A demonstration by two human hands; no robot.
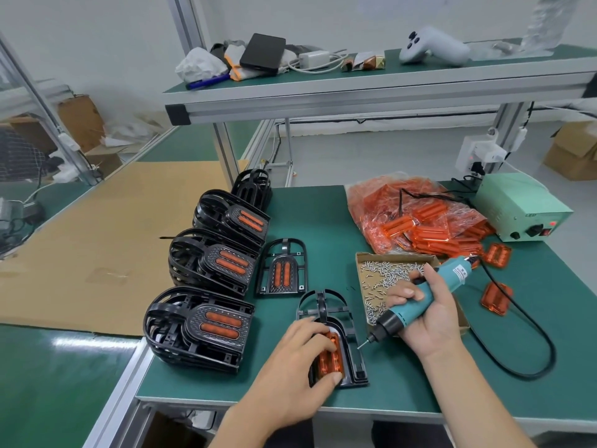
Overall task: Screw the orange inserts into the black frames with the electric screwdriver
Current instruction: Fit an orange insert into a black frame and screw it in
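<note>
Frame held flat, driver tip just beside it

Left hand (302,357) pressed down on an orange insert (331,354) seated in a black frame (332,337) at the near edge of the green table (403,383); fingers spread over the insert, thumb at the frame's near end. Right hand (426,315) wrapped around a teal screwdriver (416,305), tilted, bit (363,343) pointing down-left and ending just beside the frame's right edge, apparently not touching it. Black cable (529,324) looped from the tool's rear across the table. Behind that hand, a shallow cardboard tray (365,258) of small silver screws (387,273). Farther back, a clear bag (387,202) stuffed with inserts, several spilling from its mouth, two loose ones (497,299) on the table to the right. Pale green power box (517,208) at the far right corner. Left of the held frame, one finished frame (284,268) lying flat alone, then three stacks (200,328) of finished frames on their sides in a row, orange showing in each. Behind them, an empty frame (253,185) standing upright.
</note>
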